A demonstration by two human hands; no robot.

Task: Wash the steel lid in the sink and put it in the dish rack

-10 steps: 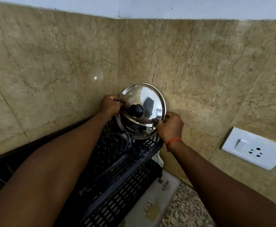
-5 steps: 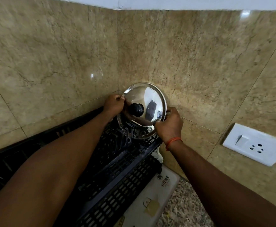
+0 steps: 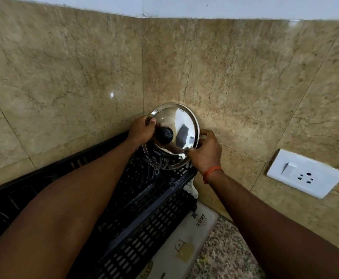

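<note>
The round steel lid [image 3: 181,125] with a black knob [image 3: 164,134] stands nearly upright at the far right end of the black plastic dish rack [image 3: 144,222], leaning towards the tiled wall corner. Its lower rim sits among the rack's dividers. My left hand [image 3: 141,129] grips the lid's left rim beside the knob. My right hand [image 3: 205,152] pinches the lid's right rim, with an orange thread around the wrist. The sink is out of view.
Beige marble tiles [image 3: 64,77] close in behind and to the right. A white switch and socket plate [image 3: 305,173] is on the right wall. A pale printed mat [image 3: 184,246] lies under the rack on the speckled granite counter [image 3: 225,256].
Both hands have stayed on the lid. The lid has tipped a little more upright against the wall, and its lower edge has settled lower between the rack's dividers.
</note>
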